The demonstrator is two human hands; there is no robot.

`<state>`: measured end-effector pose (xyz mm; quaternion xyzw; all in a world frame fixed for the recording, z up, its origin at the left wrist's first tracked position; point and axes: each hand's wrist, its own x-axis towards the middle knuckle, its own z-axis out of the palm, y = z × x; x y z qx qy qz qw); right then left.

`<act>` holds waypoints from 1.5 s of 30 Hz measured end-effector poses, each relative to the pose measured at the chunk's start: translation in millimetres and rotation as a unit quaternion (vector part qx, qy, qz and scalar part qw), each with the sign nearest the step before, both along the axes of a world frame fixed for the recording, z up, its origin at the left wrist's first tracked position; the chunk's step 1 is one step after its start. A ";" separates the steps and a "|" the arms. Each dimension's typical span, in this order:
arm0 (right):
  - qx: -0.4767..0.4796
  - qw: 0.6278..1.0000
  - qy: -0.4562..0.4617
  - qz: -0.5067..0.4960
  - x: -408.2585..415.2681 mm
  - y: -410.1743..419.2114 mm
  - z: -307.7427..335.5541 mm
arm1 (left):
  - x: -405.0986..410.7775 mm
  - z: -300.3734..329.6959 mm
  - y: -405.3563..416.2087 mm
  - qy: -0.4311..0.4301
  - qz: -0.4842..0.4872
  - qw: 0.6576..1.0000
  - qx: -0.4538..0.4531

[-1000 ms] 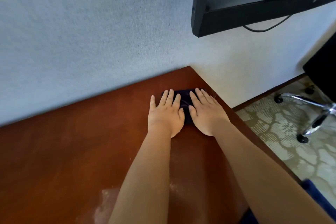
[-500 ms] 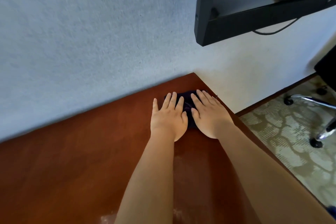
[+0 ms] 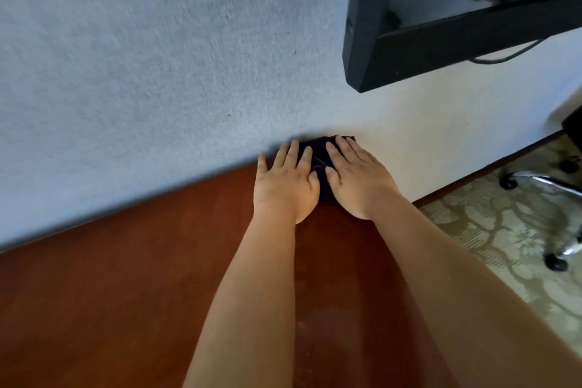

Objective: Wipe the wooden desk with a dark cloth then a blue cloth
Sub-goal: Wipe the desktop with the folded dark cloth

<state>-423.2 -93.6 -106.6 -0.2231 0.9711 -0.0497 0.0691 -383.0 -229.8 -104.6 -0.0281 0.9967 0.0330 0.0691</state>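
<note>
Both hands lie flat with straight fingers on the dark cloth [image 3: 318,157]: the left hand [image 3: 285,186] and the right hand [image 3: 359,179] are side by side. The cloth sits under them at the far corner of the brown wooden surface [image 3: 126,293], against the grey wall [image 3: 141,57]. Right of the right hand is patterned carpet [image 3: 504,230] with a chair base [image 3: 551,214]; above hangs a black monitor [image 3: 441,25].

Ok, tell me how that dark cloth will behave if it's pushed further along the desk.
The dark cloth is probably soft and floppy: it lies bunched under the left hand and right hand. It likely slides easily on the smooth desk. Against the wall it will probably crumple rather than resist.
</note>
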 end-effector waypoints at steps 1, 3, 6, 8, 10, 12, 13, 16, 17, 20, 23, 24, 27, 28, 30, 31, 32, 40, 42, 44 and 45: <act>-0.002 1.000 -0.003 -0.005 3.5 0.7 -0.1 | 2.5 0.1 0.5 0.001 0.000 1.000 0.001; -0.002 1.000 -0.006 -0.015 13.5 2.6 -1.2 | 10.9 -0.2 2.0 0.003 -0.003 1.000 0.003; 0.005 1.000 -0.001 -0.024 34.0 6.6 -1.6 | 31.1 -0.1 5.1 -0.004 -0.012 1.000 0.011; 0.009 1.000 0.003 -0.029 51.5 7.8 -0.7 | 48.1 1.2 6.0 -0.008 -0.019 1.000 0.011; 0.010 0.999 0.006 -0.033 71.3 8.3 -0.2 | 66.5 2.1 6.3 -0.009 -0.027 1.000 0.011; 0.008 0.999 0.006 -0.038 92.4 8.5 -0.7 | 86.1 1.9 6.3 -0.010 -0.034 0.999 0.013; 0.007 0.999 0.006 -0.041 103.3 8.5 -0.8 | 96.2 1.8 6.0 -0.009 -0.037 0.999 0.012; 0.007 0.999 0.011 -0.048 133.7 7.8 -1.4 | 123.1 2.5 4.5 -0.011 -0.047 0.999 0.010; 0.008 0.999 0.012 -0.049 141.6 7.6 -1.5 | 130.0 2.7 4.1 -0.013 -0.049 0.999 0.009; 0.006 0.999 0.013 -0.051 154.7 7.1 -2.6 | 142.0 2.9 3.6 -0.014 -0.053 0.999 0.005; 0.006 0.999 0.014 -0.050 154.2 7.8 -4.8 | 142.4 1.5 2.9 -0.011 -0.057 0.998 0.003; 0.007 0.999 0.016 -0.047 152.0 7.9 -5.9 | 140.5 0.5 2.6 -0.010 -0.058 0.998 0.002; 0.006 0.999 0.018 -0.037 140.6 7.2 -7.0 | 129.6 -0.9 0.7 -0.006 -0.060 0.998 0.003; 0.004 0.999 0.020 -0.034 135.0 6.5 -7.1 | 124.3 -1.2 -0.1 -0.004 -0.058 0.998 0.003; 0.002 0.999 0.024 -0.030 122.2 4.4 -7.4 | 112.5 -1.1 -1.7 -0.002 -0.055 0.998 0.003; 0.002 0.999 0.023 -0.027 115.1 3.2 -7.6 | 106.0 -1.2 -2.6 -0.002 -0.054 0.999 0.003; 0.003 1.000 0.020 -0.024 107.7 2.0 -7.5 | 99.4 -1.4 -3.6 -0.002 -0.052 0.999 0.002; 0.003 1.000 0.013 -0.005 55.6 -2.5 -4.6 | 51.6 -1.2 -6.2 0.001 -0.025 1.000 0.002; 0.002 1.000 0.010 0.001 45.6 1.6 -2.7 | 43.0 -0.2 -2.3 0.001 -0.019 1.000 0.005; 0.004 1.000 0.003 0.001 39.9 8.0 -0.7 | 37.3 1.1 3.5 -0.006 -0.020 1.000 0.005; 0.005 1.000 0.000 -0.001 39.0 10.9 -0.1 | 35.7 1.6 6.1 -0.010 -0.020 1.000 0.006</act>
